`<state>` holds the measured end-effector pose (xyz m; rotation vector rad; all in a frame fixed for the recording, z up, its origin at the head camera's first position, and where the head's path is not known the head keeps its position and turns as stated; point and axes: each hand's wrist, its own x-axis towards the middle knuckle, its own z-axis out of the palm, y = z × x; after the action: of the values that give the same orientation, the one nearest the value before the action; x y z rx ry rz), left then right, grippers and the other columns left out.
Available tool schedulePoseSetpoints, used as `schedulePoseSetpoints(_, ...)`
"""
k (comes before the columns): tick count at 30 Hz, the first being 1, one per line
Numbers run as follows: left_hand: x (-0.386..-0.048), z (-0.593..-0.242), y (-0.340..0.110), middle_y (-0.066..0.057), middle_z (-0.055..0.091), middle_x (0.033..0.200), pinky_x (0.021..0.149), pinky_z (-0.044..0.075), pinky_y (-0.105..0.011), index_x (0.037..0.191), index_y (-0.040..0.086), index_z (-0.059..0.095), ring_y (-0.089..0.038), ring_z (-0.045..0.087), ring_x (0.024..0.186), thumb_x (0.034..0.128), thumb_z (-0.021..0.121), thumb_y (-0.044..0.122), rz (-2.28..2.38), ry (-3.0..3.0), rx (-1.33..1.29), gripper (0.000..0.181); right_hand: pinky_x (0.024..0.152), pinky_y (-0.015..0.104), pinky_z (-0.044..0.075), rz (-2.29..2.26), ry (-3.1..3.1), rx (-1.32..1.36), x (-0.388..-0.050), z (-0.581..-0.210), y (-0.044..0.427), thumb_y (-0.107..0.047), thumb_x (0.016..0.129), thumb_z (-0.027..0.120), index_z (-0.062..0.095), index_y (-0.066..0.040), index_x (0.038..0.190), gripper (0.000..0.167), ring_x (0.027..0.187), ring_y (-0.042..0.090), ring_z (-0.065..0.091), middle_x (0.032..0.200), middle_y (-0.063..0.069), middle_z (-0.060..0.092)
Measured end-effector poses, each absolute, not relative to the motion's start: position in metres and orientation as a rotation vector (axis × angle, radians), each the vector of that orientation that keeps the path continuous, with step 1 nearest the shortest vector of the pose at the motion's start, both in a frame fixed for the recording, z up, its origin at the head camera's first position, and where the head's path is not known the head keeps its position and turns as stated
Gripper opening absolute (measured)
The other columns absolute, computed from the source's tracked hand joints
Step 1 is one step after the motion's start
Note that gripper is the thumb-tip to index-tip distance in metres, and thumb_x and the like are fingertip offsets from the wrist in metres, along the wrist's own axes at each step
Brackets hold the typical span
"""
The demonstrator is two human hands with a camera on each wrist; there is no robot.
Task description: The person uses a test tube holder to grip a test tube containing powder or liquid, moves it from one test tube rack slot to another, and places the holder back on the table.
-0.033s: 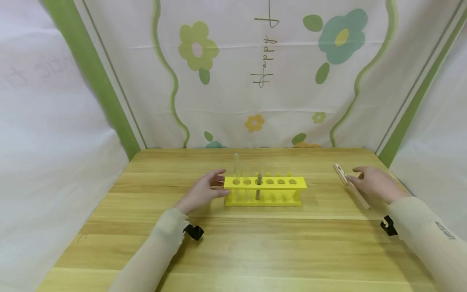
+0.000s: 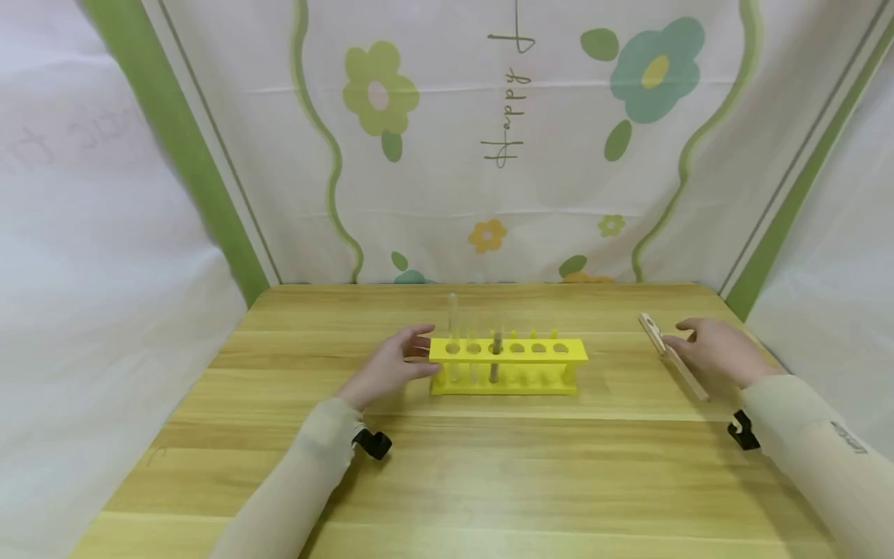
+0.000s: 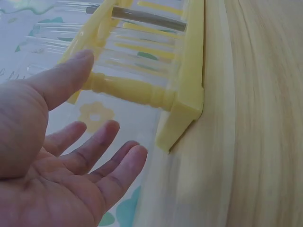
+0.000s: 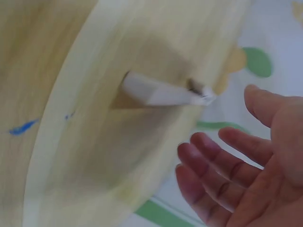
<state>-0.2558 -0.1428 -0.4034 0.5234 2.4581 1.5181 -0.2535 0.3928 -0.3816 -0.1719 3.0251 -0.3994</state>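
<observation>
The yellow test-tube rack (image 2: pixel 505 359) stands upright mid-table, clear glass tubes (image 2: pixel 452 312) and one dark-looking tube (image 2: pixel 494 373) seated towards its left end. That end is flanked by the left hand (image 2: pixel 391 363), its fingers loosely spread and nothing gripped; whether the thumb touches cannot be told. To the right lies a wooden test-tube clamp (image 2: pixel 687 375), approached by the right hand (image 2: pixel 722 353) with relaxed, parted fingers, also holding nothing. The clamp is probably best pinched squarely by its handle, while the rack is lightly steadied so that no tube is knocked.
</observation>
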Motion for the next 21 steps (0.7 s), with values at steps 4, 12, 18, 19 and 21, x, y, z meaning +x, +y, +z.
schedulePoseSetpoints(4, -0.260, -0.408, -0.137, -0.004, 0.064, 0.117, 0.088, 0.053, -0.037, 0.141, 0.012, 0.051, -0.022, 0.061, 0.107, 0.0859, 0.080, 0.016, 1.568, 2.394, 0.544, 0.062, 0.086, 0.068, 0.041, -0.367, 2.998, -0.126, -0.263, -0.386, 0.397, -0.054, 0.099, 0.052, 0.050, 0.016, 0.130, 0.077, 0.109, 0.060, 0.050, 0.122, 0.039, 0.056)
schedulePoseSetpoints(12, -0.264, -0.417, -0.135, -0.003, 0.068, 0.095, 0.078, 0.052, -0.033, 0.103, 0.012, 0.068, -0.019, 0.062, 0.087, 0.0886, 0.077, 0.025, 1.485, 2.427, 0.557, 0.022, 0.071, 0.052, 0.049, -0.385, 2.931, -0.057, -0.279, -0.390, 0.390, -0.053, 0.094, 0.060, 0.057, 0.014, 0.120, 0.072, 0.090, 0.042, 0.062, 0.109, 0.030, 0.064)
schedulePoseSetpoints(18, -0.265, -0.417, -0.131, -0.001, 0.069, 0.093, 0.076, 0.051, -0.034, 0.099, 0.015, 0.069, -0.018, 0.061, 0.084, 0.0905, 0.075, 0.025, 1.443, 2.446, 0.596, 0.015, 0.061, 0.039, 0.046, -0.404, 2.916, -0.032, -0.283, -0.394, 0.393, -0.036, 0.098, 0.059, 0.061, 0.010, 0.105, 0.046, 0.069, 0.025, 0.056, 0.088, 0.017, 0.065)
schedulePoseSetpoints(19, -0.265, -0.417, -0.131, -0.001, 0.069, 0.092, 0.076, 0.051, -0.033, 0.099, 0.015, 0.069, -0.017, 0.061, 0.084, 0.0908, 0.075, 0.025, 1.440, 2.448, 0.602, 0.014, 0.060, 0.038, 0.045, -0.399, 2.918, -0.030, -0.283, -0.395, 0.392, -0.034, 0.099, 0.059, 0.062, 0.009, 0.101, 0.043, 0.067, 0.024, 0.054, 0.084, 0.014, 0.064)
schedulePoseSetpoints(21, -0.265, -0.417, -0.130, 0.000, 0.069, 0.092, 0.075, 0.052, -0.033, 0.099, 0.015, 0.069, -0.017, 0.061, 0.084, 0.0913, 0.074, 0.024, 1.434, 2.449, 0.615, 0.013, 0.059, 0.037, 0.044, -0.387, 2.924, -0.009, -0.282, -0.396, 0.391, -0.032, 0.100, 0.058, 0.063, 0.006, 0.092, 0.039, 0.064, 0.023, 0.052, 0.077, 0.011, 0.061)
